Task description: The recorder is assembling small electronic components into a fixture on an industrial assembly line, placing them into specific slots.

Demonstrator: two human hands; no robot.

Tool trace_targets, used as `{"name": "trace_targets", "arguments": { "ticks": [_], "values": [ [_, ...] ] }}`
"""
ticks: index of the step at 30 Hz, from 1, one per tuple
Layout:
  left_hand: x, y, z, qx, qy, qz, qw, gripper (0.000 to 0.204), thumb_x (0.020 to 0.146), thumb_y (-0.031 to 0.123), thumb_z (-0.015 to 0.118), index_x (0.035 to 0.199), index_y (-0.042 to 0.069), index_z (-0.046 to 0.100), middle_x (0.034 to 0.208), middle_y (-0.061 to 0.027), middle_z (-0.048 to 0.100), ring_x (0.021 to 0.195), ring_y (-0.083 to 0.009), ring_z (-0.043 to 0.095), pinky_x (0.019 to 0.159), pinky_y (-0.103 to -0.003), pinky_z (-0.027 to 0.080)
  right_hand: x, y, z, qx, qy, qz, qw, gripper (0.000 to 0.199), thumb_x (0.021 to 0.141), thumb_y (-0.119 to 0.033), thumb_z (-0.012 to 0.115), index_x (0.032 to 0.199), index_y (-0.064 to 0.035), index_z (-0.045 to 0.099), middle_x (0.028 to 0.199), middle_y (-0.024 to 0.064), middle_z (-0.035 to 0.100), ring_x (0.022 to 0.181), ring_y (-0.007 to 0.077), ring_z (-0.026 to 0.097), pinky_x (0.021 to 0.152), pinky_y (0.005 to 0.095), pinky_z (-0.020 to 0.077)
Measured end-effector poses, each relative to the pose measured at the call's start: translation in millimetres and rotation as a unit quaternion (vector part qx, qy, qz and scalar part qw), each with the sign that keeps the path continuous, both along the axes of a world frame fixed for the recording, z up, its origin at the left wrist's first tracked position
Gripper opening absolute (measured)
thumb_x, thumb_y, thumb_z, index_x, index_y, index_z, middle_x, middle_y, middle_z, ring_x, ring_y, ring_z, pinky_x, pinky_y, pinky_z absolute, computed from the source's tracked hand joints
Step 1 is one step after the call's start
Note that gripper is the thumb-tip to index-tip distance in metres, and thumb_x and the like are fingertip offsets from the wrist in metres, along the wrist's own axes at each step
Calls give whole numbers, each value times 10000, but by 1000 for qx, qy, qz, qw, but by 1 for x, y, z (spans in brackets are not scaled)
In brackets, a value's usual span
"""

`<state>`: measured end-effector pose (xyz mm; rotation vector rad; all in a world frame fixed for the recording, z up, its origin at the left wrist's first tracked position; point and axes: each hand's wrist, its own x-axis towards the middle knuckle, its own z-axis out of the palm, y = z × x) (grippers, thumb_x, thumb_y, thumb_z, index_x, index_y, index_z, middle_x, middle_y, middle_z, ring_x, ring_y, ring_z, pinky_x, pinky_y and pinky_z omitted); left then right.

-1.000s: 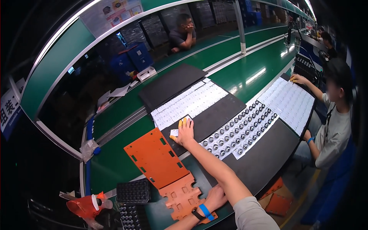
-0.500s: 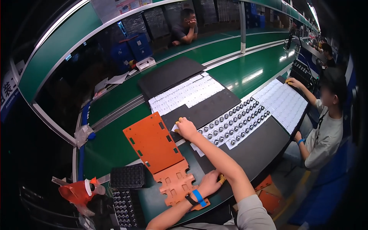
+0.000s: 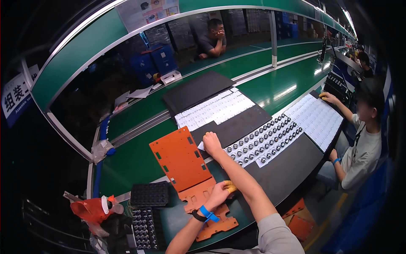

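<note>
Orange fixture plates (image 3: pixel 182 158) lie on the green conveyor belt (image 3: pixel 127 165), with a black tray of small parts (image 3: pixel 146 211) just to their left and a red dispenser (image 3: pixel 91 210) beyond that. The left hand (image 3: pixel 220 192), yellow-tipped fingers curled, presses on the plates' lower section. To the plates' right, the right hand (image 3: pixel 211 143) rests loosely closed on a small white piece at the corner of a sheet of round silver parts (image 3: pixel 264 139); whether it grips the piece cannot be told.
</note>
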<state>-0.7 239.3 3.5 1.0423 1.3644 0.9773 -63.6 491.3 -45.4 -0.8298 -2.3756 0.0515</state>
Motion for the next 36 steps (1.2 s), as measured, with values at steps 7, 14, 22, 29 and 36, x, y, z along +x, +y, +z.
{"name": "trace_targets", "arguments": {
  "ticks": [7, 14, 22, 29, 36],
  "values": [
    [-9, 4, -36, -14, -414, 131, 900, 422, 1101, 308, 424, 1378, 14, 545, 1252, -127, 656, 968, -184, 622, 924, -334, 531, 33, 1, 40, 11, 153, 49, 987, 76, 824, -81, 695, 849, -21, 656, 893, 159, 591, 935, 353, 588, 864, 451, 475],
    [-31, 29, -7, -13, -612, 112, 783, 711, 1064, 545, 373, 1431, -62, 422, 1352, -227, 541, 1205, -321, 560, 1083, -425, 469, 126, -60, 101, -54, 199, 212, 955, 130, 790, -81, 765, 856, -48, 658, 867, 108, 637, 859, 326, 621, 777, 408, 494],
    [-23, 30, -27, -65, -526, 119, 839, 515, 1063, 509, 394, 1121, 44, 607, 862, -18, 513, 704, -176, 463, 644, -292, 435, 125, -47, 90, -263, 117, 135, 948, 177, 807, -156, 757, 878, 3, 727, 884, 212, 716, 886, 360, 714, 787, 436, 566],
    [-28, 20, -17, -44, -589, 39, 806, 553, 1020, 623, 354, 815, 121, 464, 800, -36, 441, 687, -189, 420, 619, -295, 372, 73, -8, 29, -136, -11, 30, 990, 179, 810, -222, 767, 768, -57, 711, 909, 121, 665, 958, 314, 646, 846, 435, 494],
    [-10, 24, -3, -73, -572, 95, 812, 556, 1002, 544, 389, 967, 21, 574, 953, -139, 551, 867, -282, 505, 830, -406, 459, 79, 5, 18, 9, -13, 26, 1000, 131, 767, -167, 761, 833, -61, 719, 905, 109, 652, 953, 307, 626, 877, 418, 482]
  ]
}}
